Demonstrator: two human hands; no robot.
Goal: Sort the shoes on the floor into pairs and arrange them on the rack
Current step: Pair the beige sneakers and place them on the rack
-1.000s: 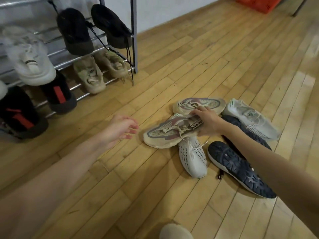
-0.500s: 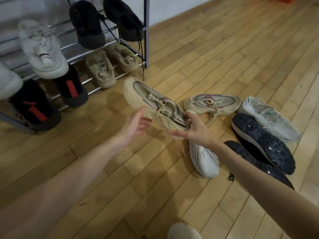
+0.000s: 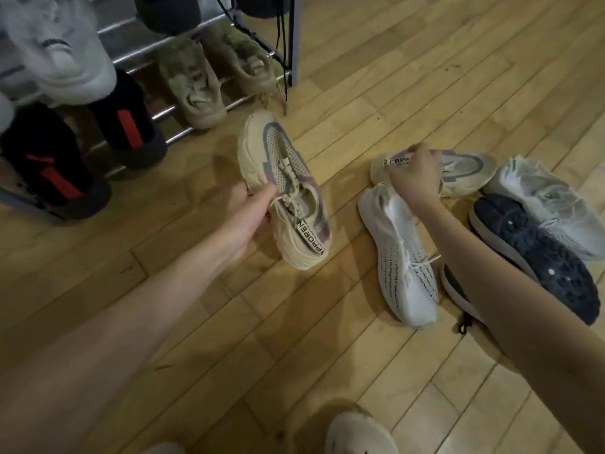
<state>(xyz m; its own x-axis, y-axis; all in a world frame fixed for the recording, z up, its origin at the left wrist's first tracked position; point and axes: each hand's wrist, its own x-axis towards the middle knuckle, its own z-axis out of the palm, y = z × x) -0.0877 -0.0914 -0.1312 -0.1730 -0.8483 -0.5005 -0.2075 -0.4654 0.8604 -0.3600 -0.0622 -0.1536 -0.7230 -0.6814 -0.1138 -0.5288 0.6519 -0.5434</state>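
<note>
One beige sneaker (image 3: pixel 288 191) is held clear of the floor (image 3: pixel 409 77) in the left hand (image 3: pixel 252 208), grip closed on its side near the laces, toe towards the rack (image 3: pixel 294 40). The right hand (image 3: pixel 414 173) rests on the matching beige sneaker (image 3: pixel 465 168), which lies on the floor; fingers curl at its collar, but whether that grip has closed cannot be told.

Progress, as judged: the rack already carries a tan pair (image 3: pixel 212 80), a black pair with red stripes (image 3: pixel 85 142), white footwear (image 3: pixel 55 50) and dark shoes at the frame's top edge. Left to sort: the beige pair in hand, a white knit sneaker (image 3: pixel 402 257), a white mesh sneaker (image 3: pixel 543 198) and two dark shoes, one sole-up (image 3: pixel 537 257).

Limits of view: the right forearm covers most of the second dark shoe; the rack's upper tiers are cut off and blurred; a pale rounded object (image 3: pixel 357 434) at the bottom edge cannot be identified
</note>
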